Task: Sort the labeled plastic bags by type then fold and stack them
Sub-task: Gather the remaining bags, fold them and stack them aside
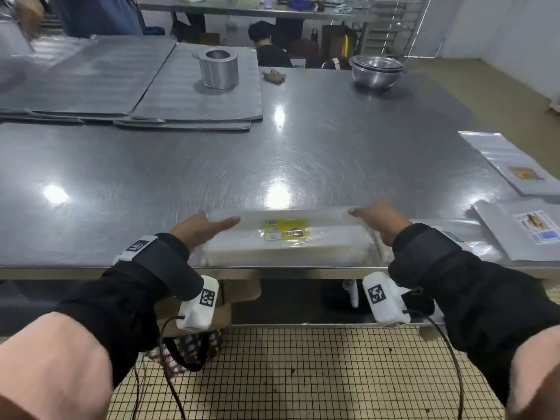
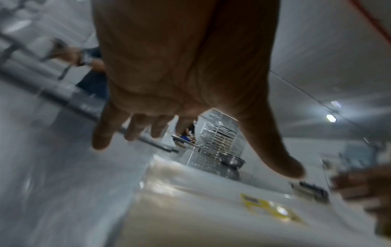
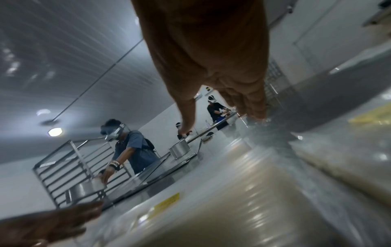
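A folded stack of clear plastic bags with a yellow label [image 1: 286, 237] lies at the steel surface [image 1: 272, 153] near edge. The left hand [image 1: 201, 228] rests flat with straight fingers on the stack's left end; the right hand [image 1: 381, 221] lies on its right end, fingers extended.

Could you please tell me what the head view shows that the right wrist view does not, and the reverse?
Only the head view shows the two other bag piles at the table's right edge, one with an orange label and one with a blue and white label, plus the steel bowls and both sleeves.

Only the right wrist view shows a person in a blue shirt working at the far table and the ceiling lamp.

Both show the yellow-labeled bag stack, the left hand, the right hand and the metal canister.
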Tool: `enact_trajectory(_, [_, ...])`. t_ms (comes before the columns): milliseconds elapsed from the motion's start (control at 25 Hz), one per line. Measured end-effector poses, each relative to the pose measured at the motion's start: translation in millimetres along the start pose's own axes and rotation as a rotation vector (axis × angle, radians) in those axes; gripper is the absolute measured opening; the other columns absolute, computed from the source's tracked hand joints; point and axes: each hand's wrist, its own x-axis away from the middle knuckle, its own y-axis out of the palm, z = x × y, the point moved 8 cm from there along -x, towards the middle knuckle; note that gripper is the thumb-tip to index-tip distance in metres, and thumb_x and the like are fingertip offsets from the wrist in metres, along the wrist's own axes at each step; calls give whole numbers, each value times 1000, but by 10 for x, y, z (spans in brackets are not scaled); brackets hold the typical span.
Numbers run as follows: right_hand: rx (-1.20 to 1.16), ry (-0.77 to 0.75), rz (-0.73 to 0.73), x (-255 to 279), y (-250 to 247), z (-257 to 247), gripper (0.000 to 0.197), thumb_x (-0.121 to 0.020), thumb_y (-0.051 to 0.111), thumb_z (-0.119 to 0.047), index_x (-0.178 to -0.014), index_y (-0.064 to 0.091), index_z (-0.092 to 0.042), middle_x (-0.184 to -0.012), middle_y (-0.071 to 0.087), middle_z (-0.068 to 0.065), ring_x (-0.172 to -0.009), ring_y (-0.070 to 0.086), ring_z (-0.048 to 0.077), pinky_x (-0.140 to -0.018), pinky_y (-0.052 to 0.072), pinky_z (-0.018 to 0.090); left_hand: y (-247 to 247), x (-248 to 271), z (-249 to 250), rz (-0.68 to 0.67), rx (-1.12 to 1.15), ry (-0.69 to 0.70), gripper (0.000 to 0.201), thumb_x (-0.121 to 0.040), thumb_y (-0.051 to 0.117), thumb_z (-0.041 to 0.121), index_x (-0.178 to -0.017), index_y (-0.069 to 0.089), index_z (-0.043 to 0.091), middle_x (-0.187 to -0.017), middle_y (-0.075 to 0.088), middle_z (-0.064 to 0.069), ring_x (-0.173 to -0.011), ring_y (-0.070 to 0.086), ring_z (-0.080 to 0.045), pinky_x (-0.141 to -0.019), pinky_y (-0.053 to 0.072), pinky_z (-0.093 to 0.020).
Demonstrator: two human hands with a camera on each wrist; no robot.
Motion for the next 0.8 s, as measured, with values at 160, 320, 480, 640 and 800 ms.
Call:
enact_trajectory(160, [331, -456, 35, 111, -65, -445, 107, -66, 82, -38, -147, 20, -8, -153, 24, 11, -139, 26, 28, -112, 27, 40, 5, -80, 323, -28, -537, 296, 130, -59, 84, 47, -151, -2, 17, -159, -2, -9, -146, 4, -31, -118, 14, -47])
enact_trajectory(320, [896, -580, -225, 22, 425, -381, 147, -38, 91, -48, -150, -2, -25, -158, 5, 2, -144, 11, 28, -112, 22, 58, 200, -214, 310, -141, -903, 279, 140, -51, 87, 48, -149, -10, 24, -158, -8, -4, -144, 3, -37, -113, 19, -58])
enact_trajectory(480, [1048, -537, -269, -51, 566, -167, 140, -46, 90, -39, -150, -2, -25, -157, 9, 1, -144, 10, 28, -112, 19, 59, 300, -284, 274, -141, -944, 268, 134, -56, 87, 42, -149, -8, 23, -156, 1, -3, -144, -3, -33, -114, 16, -57])
enact_trajectory(640, [990, -599, -194, -77, 551, -132, 124, -56, 87, -32, -150, 6, -22, -153, 19, 3, -139, 19, 27, -111, 25, 48, 308, -279, 311, -82, -930, 293, 119, -61, 85, 34, -147, 4, 21, -150, 15, -4, -139, 13, -28, -112, 26, -52])
enact_trajectory(800, [941, -592, -204, -64, 510, -107, 128, -55, 85, -48, -150, 3, -24, -156, 11, 1, -143, 10, 26, -114, 12, 57, 298, -206, 302, -85, -934, 268, 124, -62, 83, 46, -148, -3, 23, -155, 6, -5, -143, 6, -30, -112, 13, -61])
